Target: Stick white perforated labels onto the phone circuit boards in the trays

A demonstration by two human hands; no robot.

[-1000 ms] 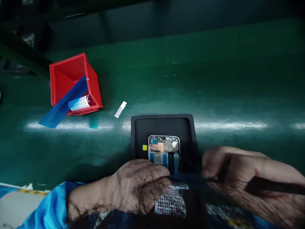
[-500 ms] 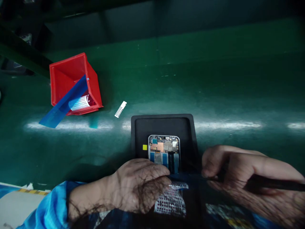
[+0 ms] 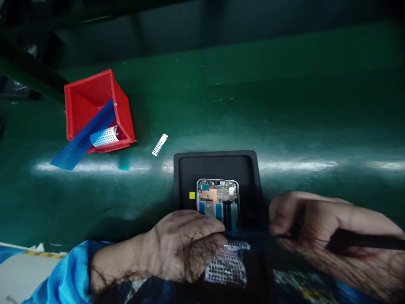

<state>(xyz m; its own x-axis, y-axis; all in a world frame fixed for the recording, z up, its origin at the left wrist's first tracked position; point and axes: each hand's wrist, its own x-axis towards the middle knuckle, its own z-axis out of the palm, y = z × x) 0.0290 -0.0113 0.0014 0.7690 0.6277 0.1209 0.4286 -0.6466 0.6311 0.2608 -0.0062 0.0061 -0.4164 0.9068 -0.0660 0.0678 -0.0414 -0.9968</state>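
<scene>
1. Your left hand rests on the near end of the phone. Its fingers are curled loosely, thumb tip against the blue strips at the phone's lower edge. Whether they pinch anything, you cannot tell.
2. Your right hand is closed around a thin dark tool. The fingers are curled tight near its front end, and the shaft runs out to the right across the palm.
3. The tool's tip points left toward the phone's lower edge, just beside your left thumb. Whether it touches is too dark to tell.
4. The phone lies open, back up, in the black tray. Its circuit board and copper patch show at the far end.
5. A small yellow square sits in the tray, just left of the phone.
6. A perforated film lies below your left hand, near the tray's near edge.
7. On the green mat, a small white strip lies just beyond the tray's far-left corner.
8. The red bin stands well to the left, with a blue sheet sticking out of it.
</scene>
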